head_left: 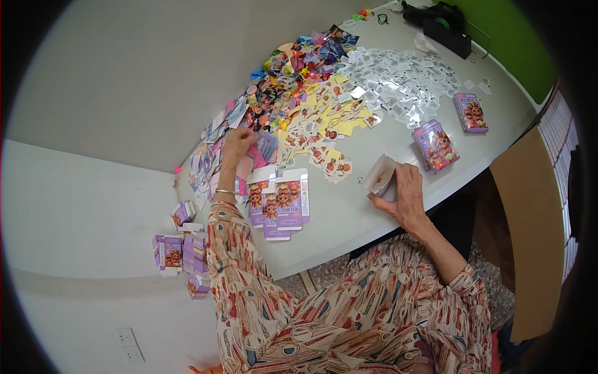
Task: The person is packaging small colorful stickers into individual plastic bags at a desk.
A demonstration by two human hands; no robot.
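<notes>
My right hand is wrapped round a small open carton, its open end up and pale inside. At the left, my left hand reaches over the edge of a heap of small colourful toys, fingers closed. A blurred bluish-pink packet lies against its fingertips; whether it is gripped I cannot tell. Below that hand lie several flat-lying purple printed cartons with white flaps out. Yellow-backed picture cards spread between my hands, next to a pile of small white printed slips.
Two closed purple boxes stand right of my right hand. More purple cartons are stacked beyond the table's left edge. A black tape dispenser sits at the far right. Cardboard rises beside the table's right edge. Pastel packets lie left.
</notes>
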